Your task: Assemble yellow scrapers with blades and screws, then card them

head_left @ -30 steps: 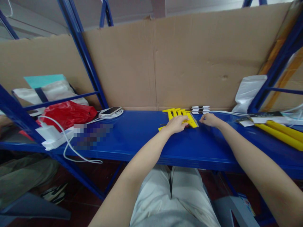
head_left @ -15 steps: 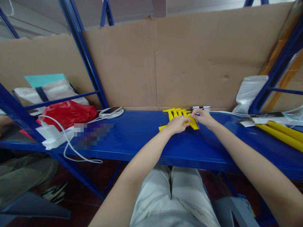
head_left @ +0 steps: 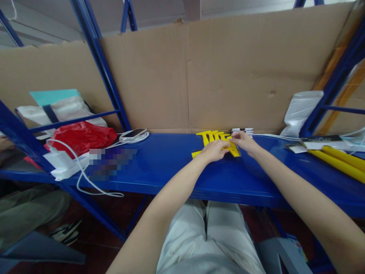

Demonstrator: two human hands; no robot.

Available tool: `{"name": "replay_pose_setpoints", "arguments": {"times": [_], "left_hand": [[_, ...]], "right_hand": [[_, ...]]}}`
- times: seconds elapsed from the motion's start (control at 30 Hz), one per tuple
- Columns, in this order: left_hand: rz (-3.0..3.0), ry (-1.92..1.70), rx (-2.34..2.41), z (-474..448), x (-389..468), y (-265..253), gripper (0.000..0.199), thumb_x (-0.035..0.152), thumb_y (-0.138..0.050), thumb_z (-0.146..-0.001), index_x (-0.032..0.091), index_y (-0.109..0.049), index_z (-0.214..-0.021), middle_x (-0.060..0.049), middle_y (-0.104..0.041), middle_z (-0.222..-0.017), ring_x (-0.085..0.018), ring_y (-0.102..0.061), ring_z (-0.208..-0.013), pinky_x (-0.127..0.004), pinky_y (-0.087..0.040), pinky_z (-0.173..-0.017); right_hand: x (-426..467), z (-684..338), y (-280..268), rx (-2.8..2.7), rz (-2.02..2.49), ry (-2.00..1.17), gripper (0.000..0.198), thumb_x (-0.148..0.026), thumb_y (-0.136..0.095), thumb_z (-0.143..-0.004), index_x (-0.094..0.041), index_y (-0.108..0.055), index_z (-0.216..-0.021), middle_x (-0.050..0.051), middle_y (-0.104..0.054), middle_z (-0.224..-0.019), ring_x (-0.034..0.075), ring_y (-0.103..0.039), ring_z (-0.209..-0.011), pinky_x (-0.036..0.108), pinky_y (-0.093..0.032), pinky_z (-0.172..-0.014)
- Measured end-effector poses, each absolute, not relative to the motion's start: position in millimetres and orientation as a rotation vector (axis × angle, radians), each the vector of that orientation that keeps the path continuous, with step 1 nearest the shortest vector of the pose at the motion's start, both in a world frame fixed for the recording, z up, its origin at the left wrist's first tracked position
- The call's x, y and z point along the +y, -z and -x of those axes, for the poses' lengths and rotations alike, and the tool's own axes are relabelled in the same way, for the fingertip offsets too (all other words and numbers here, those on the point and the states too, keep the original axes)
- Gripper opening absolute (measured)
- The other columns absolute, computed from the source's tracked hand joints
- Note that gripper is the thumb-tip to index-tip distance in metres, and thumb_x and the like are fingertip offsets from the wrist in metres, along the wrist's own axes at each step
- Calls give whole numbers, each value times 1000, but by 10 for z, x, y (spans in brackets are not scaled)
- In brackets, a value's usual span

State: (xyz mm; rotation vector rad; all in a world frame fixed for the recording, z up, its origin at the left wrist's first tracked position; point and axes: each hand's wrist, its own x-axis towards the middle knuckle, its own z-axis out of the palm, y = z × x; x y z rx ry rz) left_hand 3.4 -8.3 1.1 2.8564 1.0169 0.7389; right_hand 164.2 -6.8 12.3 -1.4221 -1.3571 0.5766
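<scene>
Several yellow T-shaped pieces (head_left: 205, 137) lie side by side in a row on the blue shelf, their crossbars toward the cardboard. My left hand (head_left: 214, 150) is palm-down over the near part of the row, its fingertips closed at the edge of the rightmost yellow T-shaped piece (head_left: 234, 149). At that piece's far end, my right hand (head_left: 243, 141) pinches with thumb and fingers. Another flat yellow end (head_left: 196, 154) sticks out left of my left hand. The undersides of the pieces and some fingertips are hidden.
Behind the hands is a small white-and-black stack (head_left: 245, 131) against the cardboard (head_left: 228, 76). Yellow rolls (head_left: 339, 163) lie at right. To the left are a phone (head_left: 136, 133), coiled white cable, a red plastic bag (head_left: 84, 137) and a white power strip (head_left: 67, 171). A person sits at far left.
Both hands stay almost in place. My left hand and the rightmost yellow piece have shifted very slightly to the right.
</scene>
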Motion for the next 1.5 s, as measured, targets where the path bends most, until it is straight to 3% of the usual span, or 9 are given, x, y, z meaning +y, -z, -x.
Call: {"name": "replay_pose_setpoints", "arguments": {"times": [0.23, 0.37, 0.6, 0.87, 1.17, 1.33, 1.43, 1.5], "left_hand": [[-2807, -810, 1123, -3, -65, -60, 23, 23, -48, -89, 21, -61, -108, -7, -64, -116, -22, -59, -110, -36, -47, -93], [-2801, -794, 1158, 2, -25, -47, 22, 24, -46, -90, 21, -60, -107, -8, -65, -114, -24, -58, -111, -39, -47, -93], [-2720, -824, 1234, -9, -71, -43, 48, 27, -46, -90, 21, -40, -137, -9, -51, -138, -25, -51, -124, -40, -43, -100], [-2751, -650, 1348, 25, -94, -58, 56, 26, -46, -89, 24, -34, -143, -11, -62, -124, -30, -58, -113, -44, -46, -94], [-2733, -637, 1361, 38, -27, -42, 57, 25, -47, -86, 27, -38, -142, -9, -61, -125, -28, -58, -113, -42, -47, -95], [-2702, -582, 1449, 54, -45, -85, 56, 30, -46, -87, 30, -36, -143, -6, -61, -127, -26, -59, -113, -40, -47, -95], [-2692, -595, 1436, 61, -60, -102, 56, 29, -46, -87, 29, -37, -143, -5, -59, -131, -25, -57, -116, -37, -45, -97], [-2692, -600, 1424, 63, -64, -105, 57, 28, -46, -87, 29, -37, -143, -4, -57, -133, -24, -57, -117, -36, -45, -98]], "right_hand": [[-111, -1704, -164, -1406, 1466, -741, 16, -29, -67, -68, -18, -57, -61, 4, -67, -77, 17, -59, -82, 27, -44, -76], [-183, -1699, -194, -1523, 1462, -891, 22, -35, -69, -68, -17, -61, -60, 5, -69, -75, 17, -60, -77, 27, -44, -72], [-206, -1621, -228, -1400, 1419, -908, 19, -28, -70, -71, -16, -62, -58, 5, -69, -70, 15, -60, -71, 25, -44, -69], [-190, -1610, -209, -1344, 1401, -928, 15, -19, -70, -70, -15, -63, -58, 3, -67, -65, 10, -55, -61, 22, -41, -61], [-165, -1640, -203, -1358, 1371, -993, 12, -23, -64, -74, -15, -64, -67, 8, -71, -86, 17, -62, -86, 26, -45, -75], [-26, -1959, -194, -1350, 1500, -716, 16, -29, -59, -77, -16, -66, -82, 8, -69, -95, 18, -62, -90, 30, -46, -77], [75, -2270, -153, -1387, 1754, -315, 18, -24, -54, -79, -14, -67, -87, 10, -69, -88, 20, -63, -82, 31, -47, -72], [115, -2453, -119, -1490, 1940, -35, 20, -21, -55, -77, -16, -69, -91, 11, -69, -91, 24, -63, -90, 34, -48, -77]]}}
